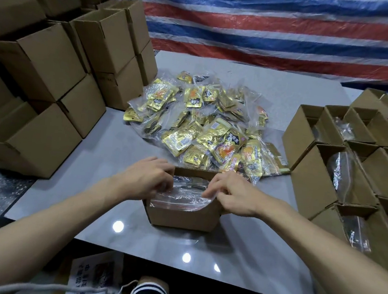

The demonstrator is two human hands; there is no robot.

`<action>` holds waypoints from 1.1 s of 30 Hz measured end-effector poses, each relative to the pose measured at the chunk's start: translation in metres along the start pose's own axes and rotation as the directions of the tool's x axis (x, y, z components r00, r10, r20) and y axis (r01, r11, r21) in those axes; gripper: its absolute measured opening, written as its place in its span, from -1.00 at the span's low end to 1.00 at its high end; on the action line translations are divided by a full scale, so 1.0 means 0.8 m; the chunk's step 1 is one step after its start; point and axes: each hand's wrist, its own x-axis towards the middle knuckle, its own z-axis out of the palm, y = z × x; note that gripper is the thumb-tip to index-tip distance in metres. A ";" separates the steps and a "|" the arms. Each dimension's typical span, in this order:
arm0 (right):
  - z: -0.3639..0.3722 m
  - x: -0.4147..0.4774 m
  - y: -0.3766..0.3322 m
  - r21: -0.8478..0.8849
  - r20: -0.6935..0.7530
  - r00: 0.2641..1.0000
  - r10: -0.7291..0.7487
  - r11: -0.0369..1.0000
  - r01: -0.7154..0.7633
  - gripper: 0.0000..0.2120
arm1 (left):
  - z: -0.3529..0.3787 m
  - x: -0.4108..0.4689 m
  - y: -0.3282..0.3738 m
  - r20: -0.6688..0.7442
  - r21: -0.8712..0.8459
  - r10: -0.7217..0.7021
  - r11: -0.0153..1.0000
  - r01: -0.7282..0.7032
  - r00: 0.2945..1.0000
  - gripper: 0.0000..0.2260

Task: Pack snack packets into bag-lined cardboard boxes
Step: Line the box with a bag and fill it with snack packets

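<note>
A small open cardboard box (pixel 182 216) stands on the grey table in front of me. A clear plastic bag (pixel 183 198) fills its top, with packets dimly visible under the film. My left hand (pixel 145 177) grips the bag at the box's left wall, fingers curled into the plastic. At the right side my right hand (pixel 233 195) pinches the bag's edge. Behind the box lies a heap of gold snack packets (pixel 204 124) in clear bags.
Closed cardboard boxes (pixel 53 76) are stacked high at the left. Several open boxes (pixel 342 159) with bags inside stand along the right. A striped tarp (pixel 269 29) hangs at the back. The table's front edge (pixel 177 269) is near my knees.
</note>
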 end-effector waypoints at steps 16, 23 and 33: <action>-0.006 0.000 -0.016 0.073 0.239 0.965 0.110 0.989 -0.131 -0.80 | -0.022 0.023 0.017 0.549 -0.161 -0.350 0.846 0.507 0.759 -0.65; 0.015 0.010 -0.041 -0.383 0.308 0.912 0.270 0.913 -0.141 -0.39 | -0.015 0.023 0.036 0.518 0.206 -0.360 0.933 0.295 0.776 -0.59; 0.040 0.020 -0.053 -0.109 0.057 0.993 0.100 0.990 -0.093 -0.54 | 0.005 0.035 0.060 0.619 -0.215 -0.340 0.794 0.569 0.708 -0.70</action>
